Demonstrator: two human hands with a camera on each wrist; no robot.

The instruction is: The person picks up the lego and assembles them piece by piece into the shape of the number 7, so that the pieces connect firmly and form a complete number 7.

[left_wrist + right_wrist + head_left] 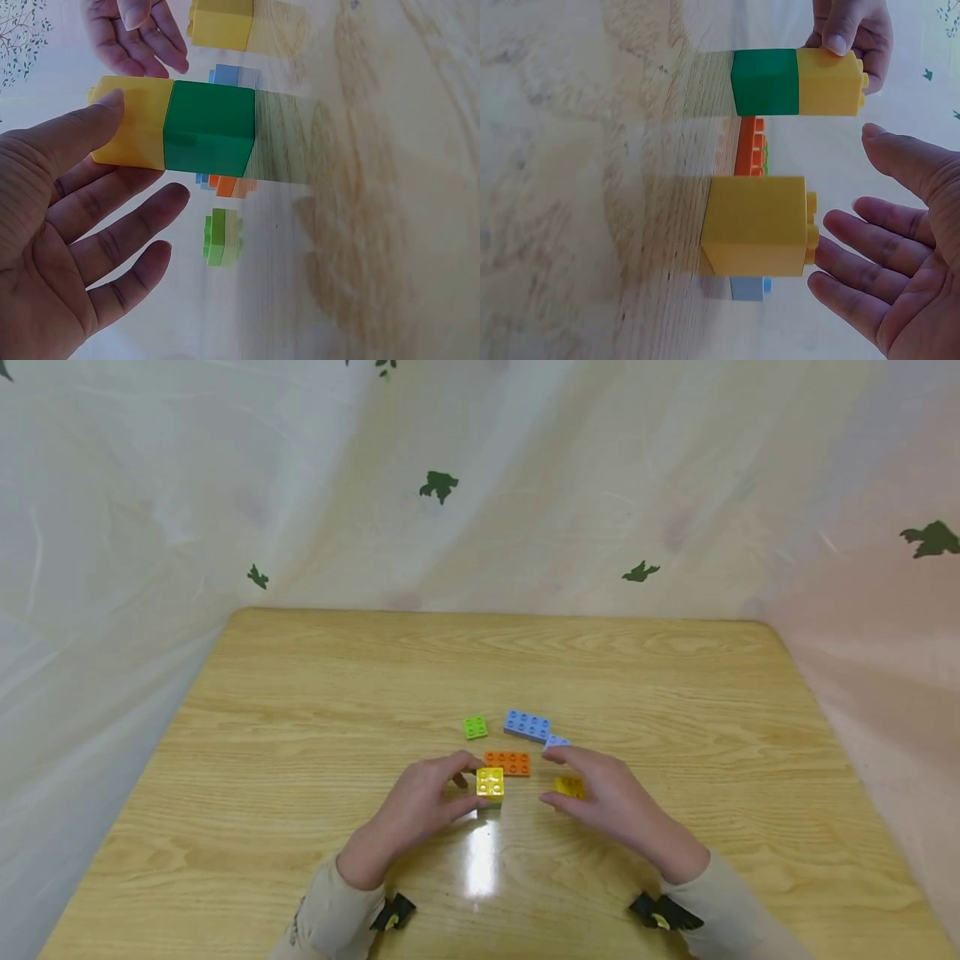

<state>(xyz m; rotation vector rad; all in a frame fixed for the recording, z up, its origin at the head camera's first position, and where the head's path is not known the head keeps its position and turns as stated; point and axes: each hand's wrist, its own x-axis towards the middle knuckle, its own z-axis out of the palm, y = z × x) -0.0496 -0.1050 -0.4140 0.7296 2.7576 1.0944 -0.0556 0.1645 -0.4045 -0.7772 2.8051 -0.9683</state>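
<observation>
My left hand [416, 802] pinches a yellow building brick [491, 783] between thumb and fingers. That brick sits on top of a green brick [210, 129], and the pair stands on the table. My right hand [611, 789] hovers around a second yellow brick [756, 225], its thumb and fingers spread apart. In the right wrist view the fingertips come close to the studs, with the thumb well away. An orange brick [512, 763] lies just behind the yellow-and-green stack.
Behind the hands lie a flat light-green brick [475, 727] and a long blue brick [528, 724]. A smaller light-blue brick [556, 742] touches its right end, partly hidden by my right hand. Wooden table [300, 693] surrounds them, with a patterned cloth [525, 527] behind.
</observation>
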